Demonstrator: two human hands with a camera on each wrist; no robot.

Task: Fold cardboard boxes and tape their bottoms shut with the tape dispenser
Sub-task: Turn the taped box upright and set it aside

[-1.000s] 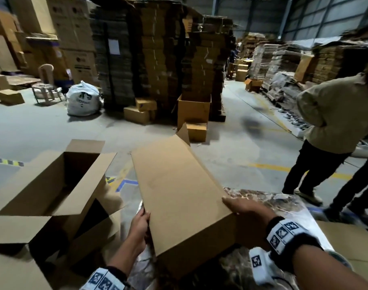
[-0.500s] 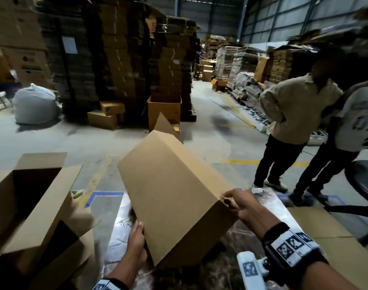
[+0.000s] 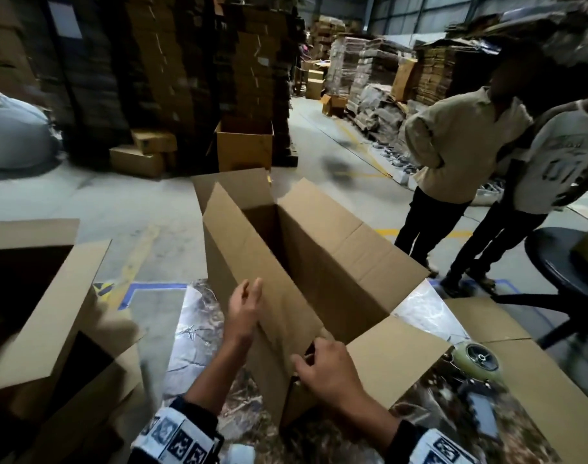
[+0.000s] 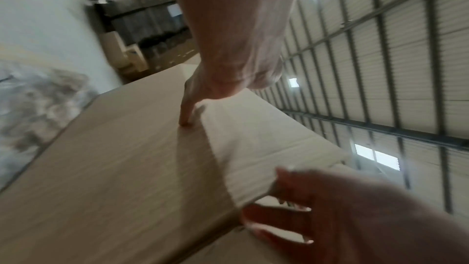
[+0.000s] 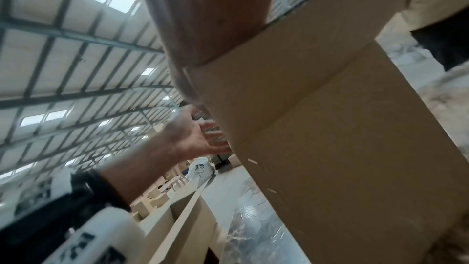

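Note:
A brown cardboard box [image 3: 336, 249] stands on the foil-covered table [image 3: 199, 333], pulled open into a tube with its flaps up. My left hand [image 3: 244, 306] lies against the outside of its left wall, fingers loosely straight; in the left wrist view one fingertip [image 4: 186, 115] touches the cardboard [image 4: 114, 168]. My right hand [image 3: 319, 366] grips the box's near corner edge, fingers curled over it [image 4: 304, 220]. The right wrist view shows the box wall [image 5: 330, 127] and the left hand [image 5: 195, 138] beside it. The tape dispenser [image 3: 476, 363] lies on the table to the right.
Folded open boxes [image 3: 41, 313] crowd the left side. Flat cardboard sheets [image 3: 537, 396] lie at the right by the dispenser. Two people [image 3: 460, 145] stand beyond the table's right corner, next to a black stool [image 3: 567, 259]. Stacks of cartons fill the floor behind.
The box, earlier a flattened slab tilted up on the table, has been spread open. My left hand rose from its near lower edge to the left wall; my right hand shifted to the near corner.

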